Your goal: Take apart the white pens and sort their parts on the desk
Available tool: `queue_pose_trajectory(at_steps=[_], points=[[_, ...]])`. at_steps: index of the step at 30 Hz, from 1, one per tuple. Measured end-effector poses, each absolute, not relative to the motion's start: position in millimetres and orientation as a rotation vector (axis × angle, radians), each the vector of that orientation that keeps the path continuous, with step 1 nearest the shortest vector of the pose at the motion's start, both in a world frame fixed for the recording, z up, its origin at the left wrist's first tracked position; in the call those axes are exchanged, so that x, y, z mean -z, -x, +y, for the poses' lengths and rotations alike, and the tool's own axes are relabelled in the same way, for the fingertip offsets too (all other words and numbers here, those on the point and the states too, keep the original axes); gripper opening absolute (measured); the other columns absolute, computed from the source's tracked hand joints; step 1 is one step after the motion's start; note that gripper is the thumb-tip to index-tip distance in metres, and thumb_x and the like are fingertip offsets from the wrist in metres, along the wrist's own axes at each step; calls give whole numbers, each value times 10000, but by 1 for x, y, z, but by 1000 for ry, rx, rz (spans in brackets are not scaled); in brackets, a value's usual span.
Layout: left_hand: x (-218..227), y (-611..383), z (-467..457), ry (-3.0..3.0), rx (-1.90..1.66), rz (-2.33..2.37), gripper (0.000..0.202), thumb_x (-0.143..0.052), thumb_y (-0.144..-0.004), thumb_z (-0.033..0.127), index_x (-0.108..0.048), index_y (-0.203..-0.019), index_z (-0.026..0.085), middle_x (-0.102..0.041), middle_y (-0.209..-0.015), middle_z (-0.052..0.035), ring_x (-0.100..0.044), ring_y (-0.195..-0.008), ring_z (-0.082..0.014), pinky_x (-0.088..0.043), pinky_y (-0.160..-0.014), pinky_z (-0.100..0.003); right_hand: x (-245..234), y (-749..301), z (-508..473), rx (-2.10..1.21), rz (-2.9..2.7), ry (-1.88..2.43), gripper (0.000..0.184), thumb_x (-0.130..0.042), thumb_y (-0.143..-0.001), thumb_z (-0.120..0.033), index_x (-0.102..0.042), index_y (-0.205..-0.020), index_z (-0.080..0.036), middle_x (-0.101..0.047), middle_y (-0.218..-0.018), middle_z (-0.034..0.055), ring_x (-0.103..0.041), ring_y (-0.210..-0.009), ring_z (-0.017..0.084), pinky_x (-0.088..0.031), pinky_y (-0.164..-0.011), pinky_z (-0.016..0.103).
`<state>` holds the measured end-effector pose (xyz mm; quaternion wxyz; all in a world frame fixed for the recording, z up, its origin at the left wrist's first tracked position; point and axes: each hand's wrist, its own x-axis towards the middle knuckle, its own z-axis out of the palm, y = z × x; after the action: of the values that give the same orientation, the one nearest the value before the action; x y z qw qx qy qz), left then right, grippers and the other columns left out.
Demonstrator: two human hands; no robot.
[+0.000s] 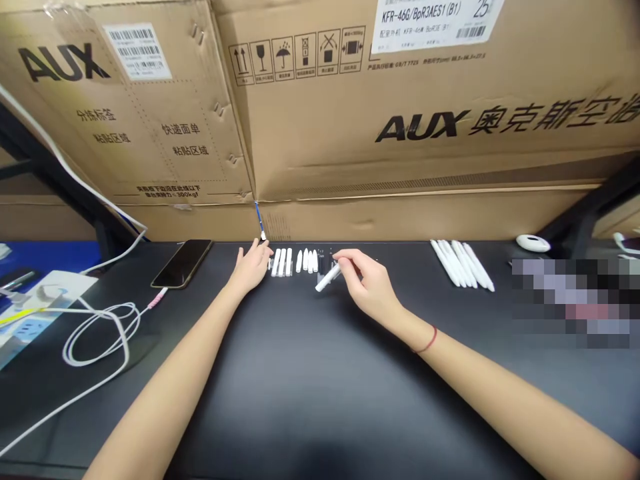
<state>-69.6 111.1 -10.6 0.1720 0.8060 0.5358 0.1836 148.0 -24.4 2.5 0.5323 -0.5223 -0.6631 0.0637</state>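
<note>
Right hand point(367, 283) has its fingers clamped on a white marker point(328, 278), left hand point(253, 265) lies with fingers apart beside white pen parts point(283, 262), lined along the far edge of the bench point(300, 373), apparently for sorting.

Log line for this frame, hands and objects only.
left hand: open, fingertips by blue pen-like stick | right hand: holding white pen barrel | nearby: row of white pen parts, white pens | surface: black desk

Glossy white plastic pen barrels point(281, 262) on matt black tabletop point(300, 400)
</note>
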Motion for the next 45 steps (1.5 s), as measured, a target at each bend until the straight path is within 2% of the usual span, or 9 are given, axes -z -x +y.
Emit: queue_pose_trajectory(at_steps=[6,12,15,19,22,25,30,37,45], points=[[15,71,109,-2336,-502,1479,318,-311,-913,280,-553,-1112,219,-475,-1417,-88,-314,-1386,-236,-138,-1143,-534,1,-146,-22,-207,-1556,1282,200,-446,-915,-321,-601,-900,-195,-652,-786,31,-575,-617,131,-467,-573,252],[13,69,104,-2391,-460,1458,393,-297,-928,320,-510,-1239,206,-485,-1408,-94,-307,-1389,-250,-147,-1141,-522,6,-147,-12,-169,-1538,1347,207,-518,-883,-373,-586,-959,-194,-660,-767,35,-617,-616,145,-490,-525,245],[13,69,101,-2415,-468,1424,446,-277,-946,378,-468,-1312,209,-441,-1443,-91,-271,-1404,-247,-143,-1143,-507,3,-144,-2,11,-1632,1332,174,-503,-903,-337,-607,-911,-198,-661,-790,44,-622,-668,156,-503,-579,258],[12,71,96,-2492,-455,1344,512,-297,-941,476,-430,-1372,235,-354,-1498,-87,-221,-1422,-245,-123,-1144,-513,1,-130,15,354,-1865,1261,210,-428,-938,-214,-636,-949,-188,-665,-913,77,-622,-778,165,-498,-695,271],[12,73,94,-2550,-402,1290,513,-343,-924,510,-441,-1373,282,-319,-1517,-69,-194,-1429,-252,-107,-1141,-534,6,-117,26,588,-2031,1251,291,-369,-934,-111,-646,-990,-182,-663,-933,83,-611,-773,166,-480,-657,265],[14,74,92,-2575,-390,1245,490,-373,-913,521,-475,-1348,320,-310,-1523,-44,-186,-1432,-252,-104,-1142,-533,15,-106,32,706,-2147,1253,318,-352,-930,-83,-651,-991,-170,-662,-940,93,-594,-741,169,-458,-593,268],[16,76,94,-2567,-384,1224,461,-382,-914,468,-503,-1327,303,-330,-1514,-47,-228,-1419,-255,-125,-1146,-514,23,-98,34,682,-2266,1213,296,-369,-937,-99,-648,-871,-169,-657,-926,104,-573,-747,178,-466,-661,295],[20,77,96,-2561,-370,1214,462,-377,-909,446,-488,-1335,307,-350,-1504,-35,-233,-1418,-245,-121,-1151,-499,24,-95,30,684,-2349,1165,268,-382,-920,-97,-632,-851,-164,-632,-786,81,-562,-727,189,-447,-690,316],[15,76,94,-2554,-348,1217,480,-347,-919,503,-481,-1340,316,-343,-1508,-43,-213,-1425,-236,-109,-1147,-508,19,-112,24,492,-2209,1240,184,-456,-881,-145,-634,-841,-167,-674,-922,108,-595,-818,213,-458,-731,339]])
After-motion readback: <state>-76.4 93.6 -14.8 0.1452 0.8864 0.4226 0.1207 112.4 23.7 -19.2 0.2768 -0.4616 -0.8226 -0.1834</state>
